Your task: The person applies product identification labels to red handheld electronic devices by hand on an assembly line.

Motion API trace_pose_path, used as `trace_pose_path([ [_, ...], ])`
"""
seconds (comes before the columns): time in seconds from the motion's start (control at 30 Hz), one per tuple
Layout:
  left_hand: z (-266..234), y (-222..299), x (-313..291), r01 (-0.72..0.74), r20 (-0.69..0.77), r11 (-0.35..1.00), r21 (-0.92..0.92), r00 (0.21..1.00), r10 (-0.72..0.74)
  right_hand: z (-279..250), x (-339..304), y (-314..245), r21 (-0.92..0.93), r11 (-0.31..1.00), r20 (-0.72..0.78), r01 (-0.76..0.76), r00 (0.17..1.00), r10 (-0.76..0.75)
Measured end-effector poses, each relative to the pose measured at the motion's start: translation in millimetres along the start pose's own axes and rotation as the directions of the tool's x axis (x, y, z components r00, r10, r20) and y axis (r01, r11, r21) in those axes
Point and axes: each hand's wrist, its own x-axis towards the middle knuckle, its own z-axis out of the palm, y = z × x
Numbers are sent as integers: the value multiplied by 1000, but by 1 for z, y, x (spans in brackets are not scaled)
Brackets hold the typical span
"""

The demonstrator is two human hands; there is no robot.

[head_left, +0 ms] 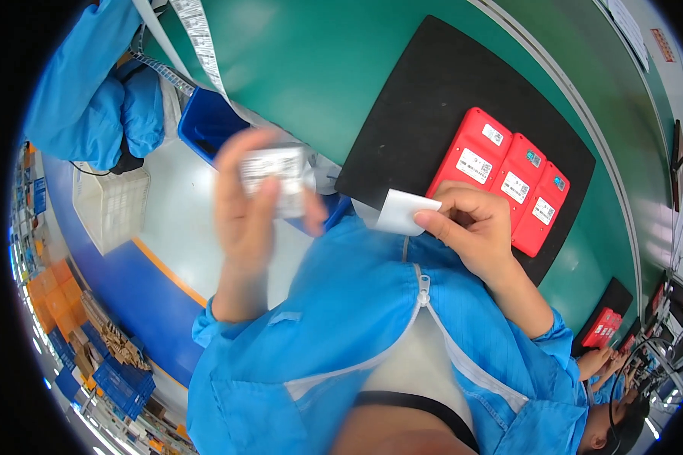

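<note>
My left hand (247, 216), blurred by motion, is raised left of my body. Its fingers and thumb hold a whitish printed label piece (277, 176) with a shiny greyish edge; the blur hides its exact kind. Between the thumb and fingers of my right hand (478, 227), a blank-looking white paper slip (404, 213) is pinched, its free end toward the left. Just beyond that hand, three flat red cases (474, 142) lie side by side on a black mat (402, 98). White stickers with printed codes show on them. My right hand covers the near end of some cases.
The mat rests on a green worktable (303, 45). A long printed label strip (199, 42) hangs at the table's left, above a blue bin (205, 121). Another person's blue sleeve (83, 83) is at upper left, near a white crate (110, 205). More red cases (603, 327) and co-workers' hands (596, 362) appear at right.
</note>
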Motion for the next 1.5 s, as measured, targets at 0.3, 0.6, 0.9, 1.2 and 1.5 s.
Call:
trace_pose_path([
  [0.3, 50, -19, 5, 268, 186, 917, 294, 925, -330, 6, -4, -3, 25, 1000, -34, -9, 999, 10],
  [0.6, 63, -34, 12, 453, 122, 874, 174, 871, -476, -5, -2, 2, 238, 969, -211, 63, 977, -12],
  [0.9, 63, -35, 23, 285, 361, 846, 450, 809, -464, -45, 4, -10, 38, 994, -494, -100, 863, 106],
  [1.2, 67, -36, 26, 351, 362, 855, 382, 794, -488, -50, 5, -9, 16, 956, -483, -293, 835, 264],
  [1.5, 75, -33, 30, 626, 388, 766, 150, 675, -628, -51, 6, -11, -147, 937, -508, -316, 837, 202],
])
